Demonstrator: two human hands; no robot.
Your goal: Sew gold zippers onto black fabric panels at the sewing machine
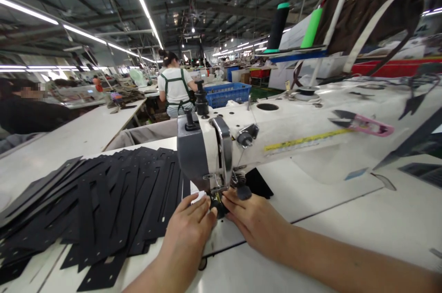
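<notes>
A white sewing machine (pixel 276 132) stands on the white table (pixel 345 219) in front of me. My left hand (pixel 188 228) and my right hand (pixel 253 219) meet under the machine's needle area, fingers close together and pressed on a small black piece (pixel 218 208) with a small white label (pixel 198 197) at my left fingertips. To the left lies a spread pile of black cut strips with slots (pixel 103 210).
Pink thread snips (pixel 362 123) and a yellow measuring tape (pixel 307 140) lie on the machine's arm. Black and green thread cones (pixel 278 26) stand behind. A person in a white shirt (pixel 175 86) works farther back by a blue crate (pixel 228 93). Another person (pixel 24 109) sits at far left.
</notes>
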